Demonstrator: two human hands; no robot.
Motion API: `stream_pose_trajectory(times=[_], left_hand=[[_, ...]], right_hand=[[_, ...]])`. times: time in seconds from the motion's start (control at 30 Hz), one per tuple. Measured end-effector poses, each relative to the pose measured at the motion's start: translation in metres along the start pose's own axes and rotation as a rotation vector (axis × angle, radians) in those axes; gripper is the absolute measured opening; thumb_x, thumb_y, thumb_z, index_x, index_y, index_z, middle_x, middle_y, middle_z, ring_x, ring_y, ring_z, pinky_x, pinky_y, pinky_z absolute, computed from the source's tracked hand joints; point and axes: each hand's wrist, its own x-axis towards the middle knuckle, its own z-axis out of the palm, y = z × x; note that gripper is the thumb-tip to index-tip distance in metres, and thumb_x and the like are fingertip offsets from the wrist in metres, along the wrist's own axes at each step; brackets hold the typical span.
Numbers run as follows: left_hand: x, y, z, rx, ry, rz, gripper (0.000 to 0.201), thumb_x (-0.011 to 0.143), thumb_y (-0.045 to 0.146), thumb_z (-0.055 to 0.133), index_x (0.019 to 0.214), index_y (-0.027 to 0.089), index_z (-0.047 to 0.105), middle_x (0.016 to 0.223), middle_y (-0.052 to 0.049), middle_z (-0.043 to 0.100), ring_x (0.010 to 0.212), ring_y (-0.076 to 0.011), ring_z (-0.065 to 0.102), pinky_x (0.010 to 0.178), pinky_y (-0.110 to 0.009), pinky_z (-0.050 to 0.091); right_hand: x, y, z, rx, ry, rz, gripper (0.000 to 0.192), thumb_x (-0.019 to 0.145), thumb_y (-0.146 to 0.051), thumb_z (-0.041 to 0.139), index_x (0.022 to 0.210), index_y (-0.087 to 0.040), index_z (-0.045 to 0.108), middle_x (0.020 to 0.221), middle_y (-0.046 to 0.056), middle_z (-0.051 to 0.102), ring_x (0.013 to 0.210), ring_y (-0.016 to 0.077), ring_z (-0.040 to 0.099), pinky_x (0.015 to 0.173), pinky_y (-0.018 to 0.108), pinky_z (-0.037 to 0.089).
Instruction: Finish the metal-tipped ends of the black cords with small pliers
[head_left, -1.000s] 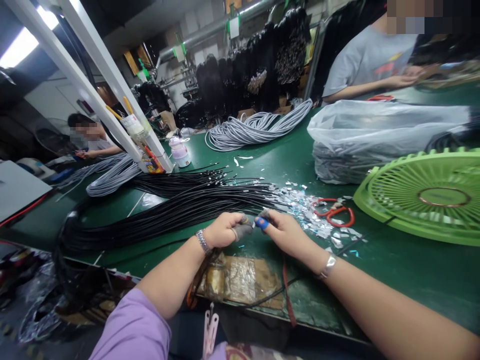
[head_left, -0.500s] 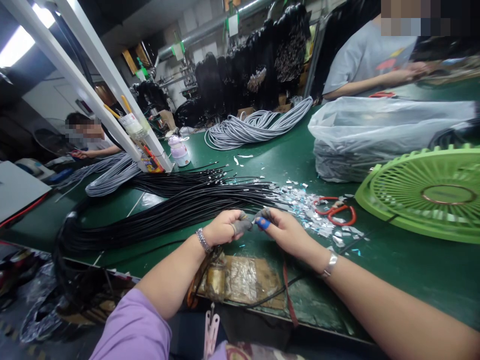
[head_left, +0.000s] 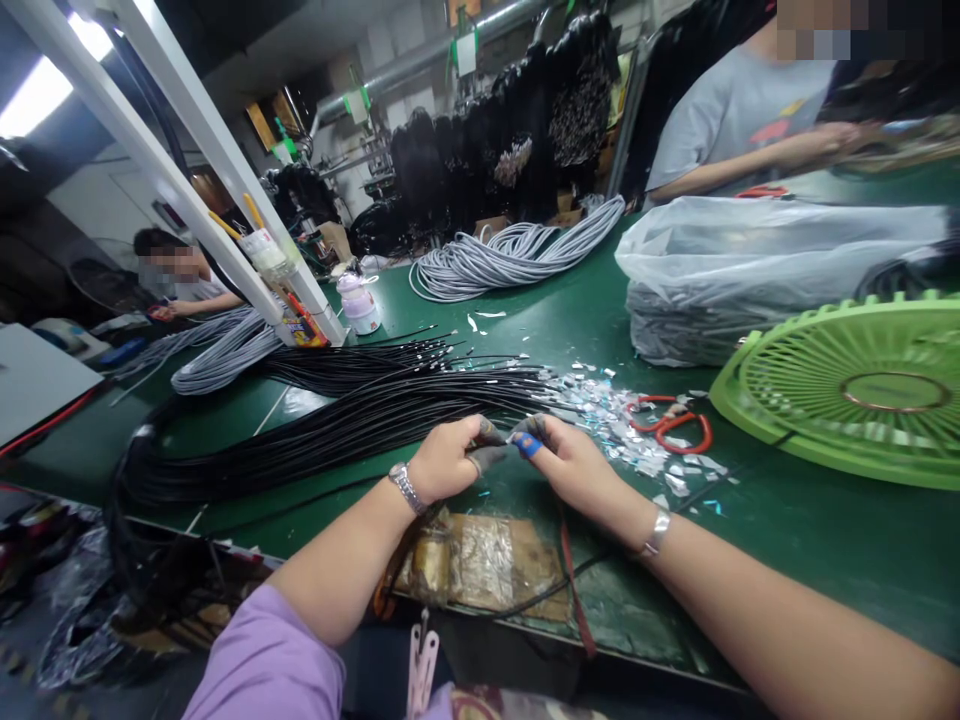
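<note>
My left hand (head_left: pixel 444 462) and right hand (head_left: pixel 571 462) pinch together on a black cable (head_left: pixel 501 437) end above the tabletop (head_left: pixel 825 540), bundle (head_left: pixel 337 425) at ten o'clock; I judge my taped fingertips (head_left: pixel 527 446) could slip off it.

Both hands have drifted a little since a second ago. The left hand (head_left: pixel 448 460) has slid slightly away from the near edge and turned, so its watch (head_left: pixel 406 487) now shows more of its face. The right hand (head_left: pixel 574 466) has moved slightly farther too, its blue-capped fingertip (head_left: pixel 527 446) now pressed closer against the left hand's grey-capped fingertips (head_left: pixel 487 457).
</note>
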Motion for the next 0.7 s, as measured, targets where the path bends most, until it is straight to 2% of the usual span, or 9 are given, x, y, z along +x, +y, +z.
stream_pose_trajectory(times=[0.1,0.17,0.27,0.37,0.47,0.6,0.7], left_hand=[[-0.0031,0.0068,-0.0016,0.246,0.099,0.031,0.02,0.083,0.034,0.057,0.072,0.017,0.057,0.072,-0.003,0.061,0.068,-0.0134,0.052,0.065,-0.025,0.04],[-0.0043,0.0089,-0.002,0.259,0.092,0.011,0.025,0.085,0.036,0.054,0.069,0.018,0.056,0.065,-0.001,0.059,0.062,-0.0122,0.049,0.061,-0.024,0.038],[-0.0038,0.0069,-0.0012,0.093,0.054,-0.048,0.029,0.086,0.041,0.052,0.069,0.017,0.054,0.059,0.001,0.055,0.054,-0.0097,0.047,0.053,-0.022,0.036],[-0.0016,0.0033,0.0,-0.127,0.007,-0.168,0.035,0.083,0.05,0.052,0.072,0.017,0.053,0.055,0.004,0.053,0.043,-0.0069,0.044,0.045,-0.019,0.035],[0.0005,0.0027,0.0001,-0.241,-0.011,-0.235,0.037,0.08,0.052,0.055,0.072,0.017,0.051,0.053,0.005,0.051,0.038,-0.0052,0.042,0.04,-0.017,0.033],[0.0014,0.0037,-0.0002,-0.265,0.014,-0.231,0.037,0.078,0.052,0.056,0.072,0.016,0.05,0.052,0.006,0.05,0.038,-0.005,0.04,0.039,-0.017,0.032],[0.0011,0.002,0.0003,-0.24,0.084,-0.171,0.037,0.077,0.052,0.059,0.072,0.016,0.051,0.053,0.005,0.049,0.042,-0.0057,0.04,0.043,-0.018,0.033]], right_hand=[[0.0001,-0.0011,0.0005,0.049,-0.001,0.017,0.033,0.081,-0.053,0.052,0.072,-0.021,0.054,0.061,0.0,0.053,0.057,0.0158,0.047,0.053,0.028,0.041],[-0.0003,-0.0026,0.0012,0.071,-0.002,0.019,0.033,0.08,-0.053,0.053,0.073,-0.021,0.054,0.063,0.0,0.054,0.058,0.0154,0.047,0.053,0.028,0.041],[-0.0016,-0.0034,0.003,0.074,-0.013,0.003,0.031,0.08,-0.051,0.053,0.073,-0.021,0.054,0.066,0.001,0.055,0.06,0.0154,0.048,0.054,0.028,0.042],[-0.0025,-0.0013,0.0042,0.065,-0.024,0.001,0.029,0.08,-0.049,0.054,0.07,-0.021,0.053,0.065,0.0,0.054,0.06,0.0149,0.047,0.054,0.028,0.042],[-0.0026,0.0013,0.0036,0.079,-0.031,0.038,0.028,0.082,-0.047,0.051,0.074,-0.021,0.054,0.061,-0.002,0.051,0.056,0.014,0.045,0.052,0.027,0.041],[-0.0043,0.0005,0.0017,0.071,-0.09,0.048,0.031,0.088,-0.047,0.042,0.081,-0.021,0.057,0.059,-0.002,0.051,0.055,0.0148,0.048,0.053,0.028,0.043],[-0.0066,-0.0026,0.0011,0.021,-0.139,-0.012,0.038,0.091,-0.047,0.034,0.082,-0.021,0.061,0.064,0.001,0.056,0.06,0.0169,0.053,0.059,0.031,0.047]])
